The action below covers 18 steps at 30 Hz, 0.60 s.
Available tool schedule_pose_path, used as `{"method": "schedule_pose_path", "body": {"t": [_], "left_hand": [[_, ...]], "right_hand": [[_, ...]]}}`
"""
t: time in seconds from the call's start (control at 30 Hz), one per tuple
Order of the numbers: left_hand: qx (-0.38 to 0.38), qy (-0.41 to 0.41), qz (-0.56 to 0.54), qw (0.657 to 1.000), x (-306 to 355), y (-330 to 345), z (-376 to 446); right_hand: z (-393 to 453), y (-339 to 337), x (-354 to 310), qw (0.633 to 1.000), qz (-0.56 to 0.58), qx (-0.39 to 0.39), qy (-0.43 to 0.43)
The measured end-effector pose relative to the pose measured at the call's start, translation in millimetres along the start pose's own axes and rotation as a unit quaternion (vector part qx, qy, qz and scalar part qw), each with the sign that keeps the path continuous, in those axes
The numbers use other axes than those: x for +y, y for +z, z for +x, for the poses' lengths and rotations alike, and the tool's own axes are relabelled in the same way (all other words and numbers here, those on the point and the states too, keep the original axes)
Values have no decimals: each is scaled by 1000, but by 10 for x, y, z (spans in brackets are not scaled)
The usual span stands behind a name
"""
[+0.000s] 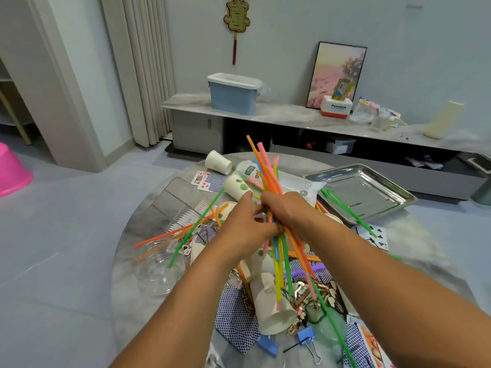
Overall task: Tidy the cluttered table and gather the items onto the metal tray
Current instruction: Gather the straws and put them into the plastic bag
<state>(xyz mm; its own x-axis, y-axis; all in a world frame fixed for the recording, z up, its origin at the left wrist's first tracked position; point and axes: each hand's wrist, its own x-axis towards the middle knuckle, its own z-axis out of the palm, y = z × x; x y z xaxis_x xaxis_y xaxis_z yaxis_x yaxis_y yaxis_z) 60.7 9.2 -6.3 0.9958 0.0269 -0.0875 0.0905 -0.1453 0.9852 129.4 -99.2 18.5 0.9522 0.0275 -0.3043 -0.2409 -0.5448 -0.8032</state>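
Observation:
Above the middle of the round table, my right hand (pixel 285 208) grips a bundle of coloured straws (pixel 268 171) that fans out upward and downward. My left hand (pixel 245 227) meets it from the left, fingers curled around the same bundle. The metal tray (pixel 398 189) lies at the table's far right with green straws (pixel 345 205) across its near corner. Loose orange and green straws (pixel 186 232) lie to the left. Paper cups (pixel 218 162), playing cards (pixel 233 317), blue binder clips (pixel 305 337) and keychains (pixel 313 293) litter the table.
A clear plastic organiser (pixel 172 203) and a glass lid (pixel 159 272) sit on the table's left side. Beyond the table stands a low cabinet with a blue storage box (pixel 233 94) and a framed picture (pixel 336 75). A pink basin (pixel 10 171) is on the floor at left.

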Motion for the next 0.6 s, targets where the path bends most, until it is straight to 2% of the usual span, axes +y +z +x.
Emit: {"method": "schedule_pose_path", "body": {"t": [0.2, 0.37, 0.5, 0.6], "left_hand": [[-56, -13, -17, 998, 92, 60, -116], [-85, -8, -98, 992, 199, 171, -210], [-71, 52, -142, 986, 368, 360, -346], [-69, 115, -116, 984, 449, 506, -437]], "right_hand": [[-222, -264, 203, 998, 68, -6, -10], [-411, -436, 239, 976, 139, 17, -167], [-692, -496, 262, 948, 151, 44, -276], [-896, -475, 429, 929, 161, 40, -330]]}}
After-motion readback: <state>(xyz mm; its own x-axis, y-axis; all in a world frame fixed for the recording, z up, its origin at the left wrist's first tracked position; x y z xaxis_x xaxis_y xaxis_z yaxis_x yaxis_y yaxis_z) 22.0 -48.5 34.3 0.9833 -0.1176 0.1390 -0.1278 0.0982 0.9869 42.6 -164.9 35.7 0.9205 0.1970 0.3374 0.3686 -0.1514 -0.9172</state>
